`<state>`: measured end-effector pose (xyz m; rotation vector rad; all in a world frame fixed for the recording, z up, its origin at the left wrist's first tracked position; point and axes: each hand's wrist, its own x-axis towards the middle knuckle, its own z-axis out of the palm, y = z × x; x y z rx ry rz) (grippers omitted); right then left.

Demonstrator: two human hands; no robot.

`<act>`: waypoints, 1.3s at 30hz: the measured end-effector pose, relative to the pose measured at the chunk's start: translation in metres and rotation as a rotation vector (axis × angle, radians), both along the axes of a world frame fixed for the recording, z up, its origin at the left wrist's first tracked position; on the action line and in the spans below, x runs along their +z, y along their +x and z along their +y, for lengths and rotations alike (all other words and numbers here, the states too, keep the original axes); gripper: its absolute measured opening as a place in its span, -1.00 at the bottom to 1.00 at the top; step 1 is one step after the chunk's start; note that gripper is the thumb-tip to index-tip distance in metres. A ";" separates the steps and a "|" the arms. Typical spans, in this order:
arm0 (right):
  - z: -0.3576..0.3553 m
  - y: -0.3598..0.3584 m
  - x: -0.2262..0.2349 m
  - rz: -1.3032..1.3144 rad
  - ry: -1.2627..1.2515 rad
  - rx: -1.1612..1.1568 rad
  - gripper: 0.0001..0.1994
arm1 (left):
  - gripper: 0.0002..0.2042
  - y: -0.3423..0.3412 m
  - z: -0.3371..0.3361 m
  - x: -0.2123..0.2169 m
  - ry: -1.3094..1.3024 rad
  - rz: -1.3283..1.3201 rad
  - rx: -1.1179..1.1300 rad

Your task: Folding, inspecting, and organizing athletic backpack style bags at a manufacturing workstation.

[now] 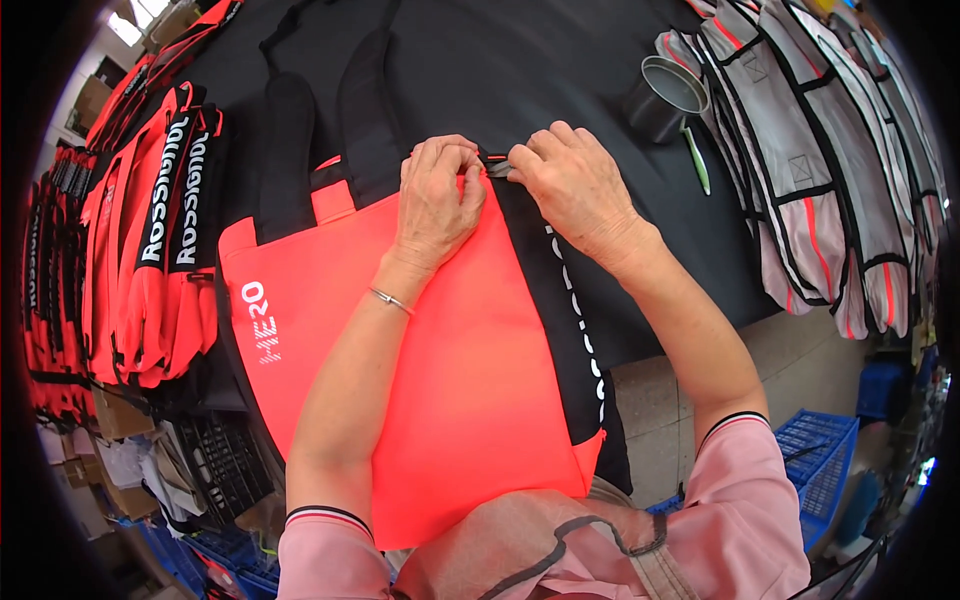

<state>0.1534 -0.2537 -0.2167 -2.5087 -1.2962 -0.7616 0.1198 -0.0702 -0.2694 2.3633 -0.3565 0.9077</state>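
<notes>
A bright red-orange backpack [470, 400] with a black side panel [545, 290] lies across the black-covered table [500, 70], its near end against my body. Two black shoulder straps [290, 140] stretch away from its far edge. At the far right corner, my left hand [437, 195] is closed on the edge of the red fabric. Just right of it my right hand [575, 190] is pinched shut beside the black panel. A small greyish piece and a dark strip with a red line show between the hands; what the right fingertips hold is mostly hidden.
Stacked red and black bags [150, 250] stand along the left. Grey bags with black trim [800, 150] are piled at right. Near them are a grey metal cup [662, 105] and a slim green-and-white tool [696, 160]. A blue crate [825, 450] sits low at right.
</notes>
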 end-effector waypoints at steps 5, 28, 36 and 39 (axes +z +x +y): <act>-0.001 0.003 0.007 -0.012 -0.019 0.028 -0.95 | -0.96 -0.003 -0.004 0.008 -0.292 0.113 0.007; 0.036 0.006 -0.041 0.790 0.647 -0.167 -0.71 | -0.46 -0.080 0.017 0.021 0.086 0.009 0.342; 0.029 -0.017 -0.063 0.816 0.874 -0.082 -0.82 | -0.55 -0.126 0.004 -0.003 0.307 0.211 0.296; 0.025 -0.021 -0.052 1.025 0.866 -0.132 -0.60 | -0.55 -0.134 -0.004 -0.007 0.310 0.260 0.315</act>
